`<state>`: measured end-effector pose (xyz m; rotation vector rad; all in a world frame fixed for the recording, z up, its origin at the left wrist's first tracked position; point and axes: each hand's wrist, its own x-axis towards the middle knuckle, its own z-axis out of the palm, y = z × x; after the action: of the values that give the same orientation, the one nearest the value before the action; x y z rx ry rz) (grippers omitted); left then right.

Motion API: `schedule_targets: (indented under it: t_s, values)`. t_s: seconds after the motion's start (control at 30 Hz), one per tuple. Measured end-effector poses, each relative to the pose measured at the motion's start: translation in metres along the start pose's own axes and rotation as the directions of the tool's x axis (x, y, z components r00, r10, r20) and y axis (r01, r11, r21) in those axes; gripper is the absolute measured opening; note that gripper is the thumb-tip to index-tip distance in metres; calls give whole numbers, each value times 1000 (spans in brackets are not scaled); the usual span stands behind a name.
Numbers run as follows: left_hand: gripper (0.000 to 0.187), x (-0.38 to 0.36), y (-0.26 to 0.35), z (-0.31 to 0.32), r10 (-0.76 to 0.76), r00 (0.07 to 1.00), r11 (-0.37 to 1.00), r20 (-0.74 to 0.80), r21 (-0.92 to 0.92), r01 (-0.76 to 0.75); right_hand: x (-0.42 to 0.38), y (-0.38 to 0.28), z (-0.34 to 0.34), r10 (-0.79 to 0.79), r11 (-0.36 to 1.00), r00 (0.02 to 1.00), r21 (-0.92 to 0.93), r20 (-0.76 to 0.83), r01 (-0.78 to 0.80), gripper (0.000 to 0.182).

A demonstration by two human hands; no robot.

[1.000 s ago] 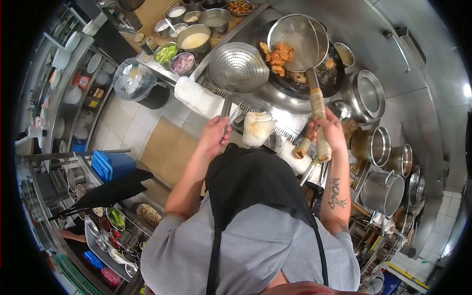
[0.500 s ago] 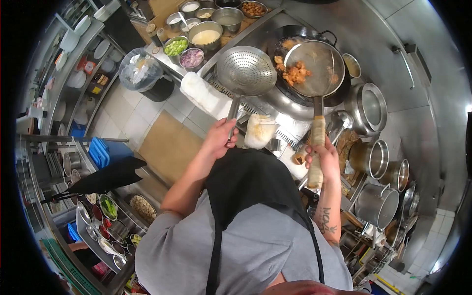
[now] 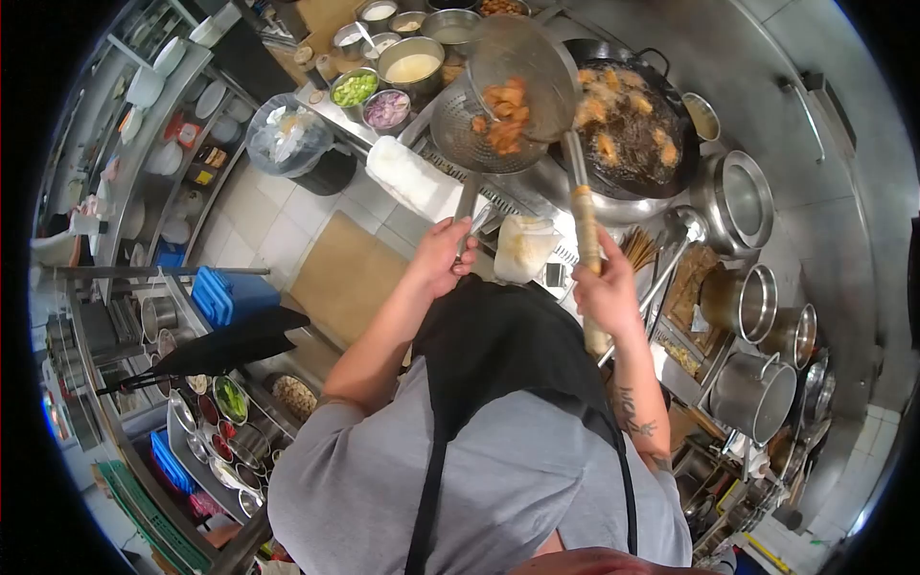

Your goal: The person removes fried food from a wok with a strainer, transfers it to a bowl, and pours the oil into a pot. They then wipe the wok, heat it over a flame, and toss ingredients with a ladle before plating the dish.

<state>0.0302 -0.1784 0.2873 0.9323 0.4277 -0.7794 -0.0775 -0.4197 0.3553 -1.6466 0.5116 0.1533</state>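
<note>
My left hand [image 3: 446,257] is wrapped round the metal handle of a perforated strainer [image 3: 458,134], which is held out level in front of me. In my right hand [image 3: 607,287] is the wrapped handle of a wire-mesh skimmer [image 3: 546,57]. The skimmer is tilted over the strainer, and browned fried pieces [image 3: 506,113] lie between the two, some over the strainer's bowl. To the right, a black wok [image 3: 682,144] holds dark bubbling oil with several more fried pieces [image 3: 606,149] floating in it.
Metal bowls of chopped green vegetable [image 3: 355,89], chopped purple onion [image 3: 386,110] and pale liquid [image 3: 412,67] stand at the back left. A folded white towel [image 3: 407,172] lies along the counter edge. Steel pots [image 3: 752,393] crowd the right side; a lined bin [image 3: 287,144] stands left.
The mesh skimmer has swung left from above the wok to above the strainer, tipping its fried pieces toward it. The wok's oil and floating pieces now show. The left hand keeps its hold.
</note>
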Motion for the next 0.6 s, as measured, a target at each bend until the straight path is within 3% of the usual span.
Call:
schedule_targets:
  t_s: [0.03, 0.1, 0.13, 0.27, 0.43, 0.6]
  values:
    - [15, 5, 0, -4, 2, 1000, 1000, -8, 1, -2, 5, 5, 6, -98, 977, 994, -196, -55, 86, 72]
    - [14, 18, 0, -12, 2, 1000, 1000, -15, -6, -2, 9, 9, 11, -270, 900, 956, -384, -118, 207, 68]
    - [14, 26, 1, -18, 4, 1000, 1000, -15, -13, -4, 9, 8, 11, -316, 887, 940, -391, -130, 244, 70]
    - [13, 56, 4, -41, -6, 1000, 1000, -10, -24, 5, -3, -4, -11, -115, 993, 978, -1, -176, 117, 72]
    - [14, 82, 1, -70, -41, 999, 998, -1, -48, 41, 3, 0, -65, -227, 970, 892, -8, -391, 244, 72]
    - [24, 103, -7, -94, -83, 996, 996, 12, 14, 83, 19, 12, -105, -159, 983, 793, -166, -588, 74, 73]
